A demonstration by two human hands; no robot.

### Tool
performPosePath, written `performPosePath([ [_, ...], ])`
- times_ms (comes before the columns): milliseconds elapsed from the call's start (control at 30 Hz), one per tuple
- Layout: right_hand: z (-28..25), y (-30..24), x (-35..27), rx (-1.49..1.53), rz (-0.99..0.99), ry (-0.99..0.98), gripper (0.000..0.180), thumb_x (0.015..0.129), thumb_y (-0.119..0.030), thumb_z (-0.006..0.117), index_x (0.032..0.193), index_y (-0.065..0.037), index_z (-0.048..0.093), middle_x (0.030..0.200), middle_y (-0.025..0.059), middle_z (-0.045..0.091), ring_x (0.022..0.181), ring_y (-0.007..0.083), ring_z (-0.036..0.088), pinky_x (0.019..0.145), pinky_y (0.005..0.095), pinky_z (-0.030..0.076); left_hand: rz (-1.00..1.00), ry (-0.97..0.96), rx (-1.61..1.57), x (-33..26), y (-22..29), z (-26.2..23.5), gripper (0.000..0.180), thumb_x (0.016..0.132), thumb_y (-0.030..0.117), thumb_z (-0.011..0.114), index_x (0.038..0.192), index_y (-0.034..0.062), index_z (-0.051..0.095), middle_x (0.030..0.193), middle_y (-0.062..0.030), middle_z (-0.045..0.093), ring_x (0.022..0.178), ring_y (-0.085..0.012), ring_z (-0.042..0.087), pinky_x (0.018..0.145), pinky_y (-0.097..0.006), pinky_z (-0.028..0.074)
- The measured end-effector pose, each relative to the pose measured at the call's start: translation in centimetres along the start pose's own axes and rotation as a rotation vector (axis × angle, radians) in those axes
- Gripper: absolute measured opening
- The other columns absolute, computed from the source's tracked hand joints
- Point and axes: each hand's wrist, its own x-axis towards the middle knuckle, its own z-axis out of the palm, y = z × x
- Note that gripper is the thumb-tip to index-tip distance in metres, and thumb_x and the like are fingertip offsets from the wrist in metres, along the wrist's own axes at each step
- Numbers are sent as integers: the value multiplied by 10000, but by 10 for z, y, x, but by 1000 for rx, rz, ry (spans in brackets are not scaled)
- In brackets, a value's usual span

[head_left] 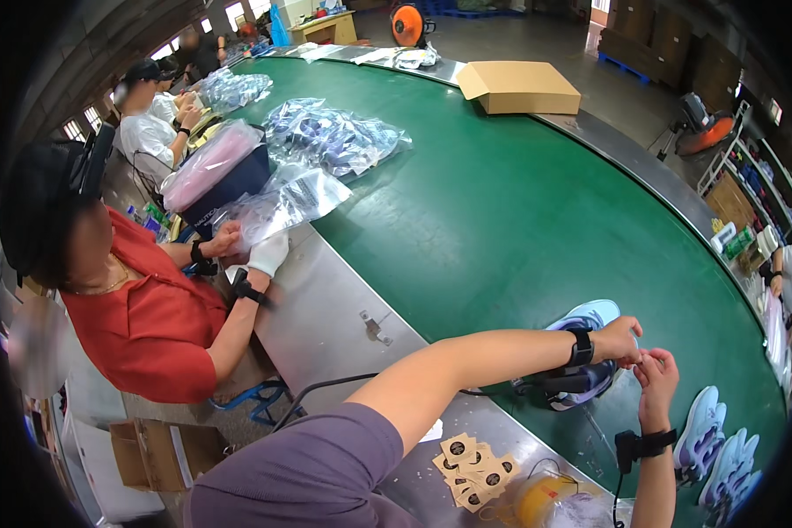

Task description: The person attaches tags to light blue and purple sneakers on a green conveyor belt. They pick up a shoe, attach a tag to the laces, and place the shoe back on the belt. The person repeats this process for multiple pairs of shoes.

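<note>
My left hand (pixel 616 341) and my right hand (pixel 656 377) meet above the green belt, fingertips pinched close together. Whatever lies between them is too small to make out. Just behind my left wrist, a pair of light blue and dark sneakers (pixel 597 311) rests on the belt, partly hidden by my forearm. To the right of my right wrist, more light blue and purple sneakers (pixel 700 429) stand in a row. Below my left forearm, a pile of tan square tags (pixel 477 475) with dark round prints lies on the metal edge.
A yellow spool-like thing (pixel 539 503) with loose strings sits near the tags. At left, a co-worker in red (pixel 150 308) handles a clear plastic bag (pixel 282 207). Bagged items (pixel 326 136) lie on the belt (pixel 466 229); an open cardboard box (pixel 528 88) stands across it.
</note>
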Motion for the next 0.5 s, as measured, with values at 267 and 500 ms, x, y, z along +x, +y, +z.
performPosePath([
  [267, 1, 2, -1, 1, 5, -7, 146, 875, -73, 596, 999, -64, 520, 974, 83, 649, 832, 126, 624, 680, 232, 519, -43, -12, 19, 4, 1, -6, 581, 680, -47, 686, 1176, -64, 384, 696, -118, 589, 567, -196, 600, 511, -307, 503],
  [500, 6, 0, -2, 49, 32, -7, 142, 886, -81, 587, 1005, -66, 510, 983, 77, 648, 845, 124, 624, 683, 232, 520, -15, -34, -15, -5, 7, -11, 546, 684, -44, 679, 1156, -74, 406, 712, -107, 589, 574, -189, 607, 509, -289, 499],
])
